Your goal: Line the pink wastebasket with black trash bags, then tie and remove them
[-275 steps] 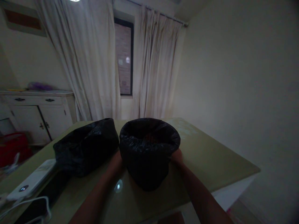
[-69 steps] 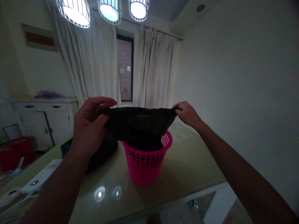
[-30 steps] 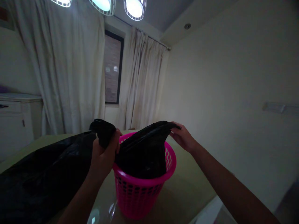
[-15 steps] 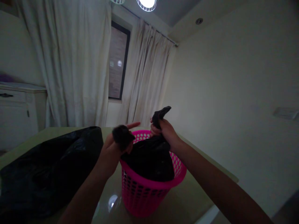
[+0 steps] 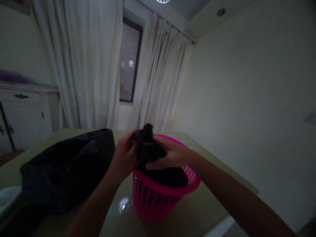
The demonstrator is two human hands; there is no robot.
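A bright pink perforated plastic basket (image 5: 158,197) stands on the table in front of me. Inside it sits a black plastic bag (image 5: 170,177), its top gathered up above the rim. My left hand (image 5: 127,154) is closed on the bunched top from the left side. From the right, my right hand (image 5: 170,153) grips the same bunch, fingers wrapped round the plastic. The two hands are close together over the basket. What the bag contains is hidden.
Another black plastic bag (image 5: 74,168) lies on the greenish glossy table (image 5: 209,204) to the left. A white cabinet (image 5: 27,112) stands beyond it. Long pale curtains (image 5: 86,65) hang by the window (image 5: 129,59), and a plain wall rises on the right.
My hands have come together over the basket. The bag's two held ends, apart before, are now bunched in one place. The view has shifted slightly.
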